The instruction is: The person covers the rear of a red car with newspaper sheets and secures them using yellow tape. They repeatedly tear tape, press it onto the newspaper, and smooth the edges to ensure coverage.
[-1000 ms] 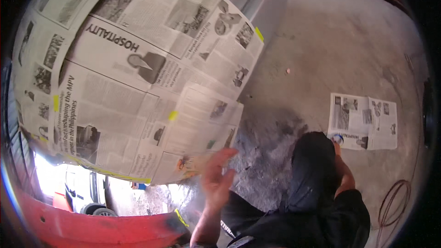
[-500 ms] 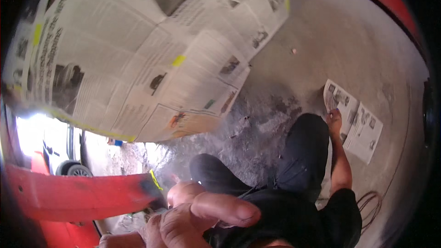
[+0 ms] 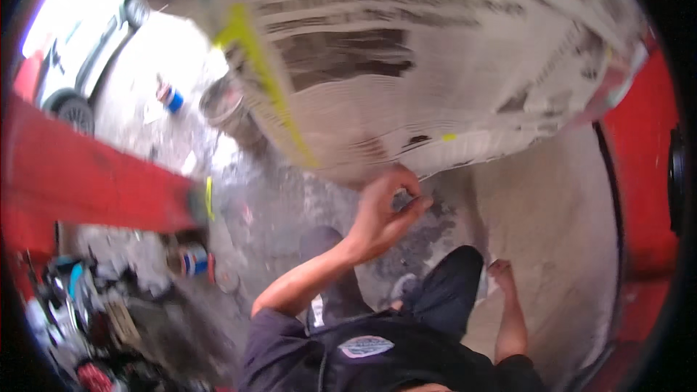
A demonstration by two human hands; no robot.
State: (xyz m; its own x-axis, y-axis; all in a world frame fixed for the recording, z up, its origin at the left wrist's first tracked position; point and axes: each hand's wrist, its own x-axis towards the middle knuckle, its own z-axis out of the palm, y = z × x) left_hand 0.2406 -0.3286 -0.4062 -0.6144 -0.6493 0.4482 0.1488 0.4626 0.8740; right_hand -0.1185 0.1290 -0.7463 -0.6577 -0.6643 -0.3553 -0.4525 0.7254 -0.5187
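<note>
Masking newspaper (image 3: 435,65) with strips of yellow tape (image 3: 261,80) fills the top of the view, heavily blurred. My left hand (image 3: 385,210) is raised at its lower edge with thumb and fingers pinched together; whether it grips the paper is unclear. Low on the right, my right hand (image 3: 502,274) rests on the concrete floor (image 3: 552,210) beside my dark-trousered knee (image 3: 450,283), with nothing seen in it.
A red body panel (image 3: 94,181) crosses the left side and more red bodywork (image 3: 639,174) curves along the right. A white car (image 3: 80,65) stands top left. Blue and white cans (image 3: 170,98) (image 3: 192,258) sit on the floor. Clutter (image 3: 80,312) lies bottom left.
The view has swung sharply, so the newspaper now sits across the top. My left hand rose from close to the camera to the paper's lower edge. The floor sheet by my right hand is out of sight.
</note>
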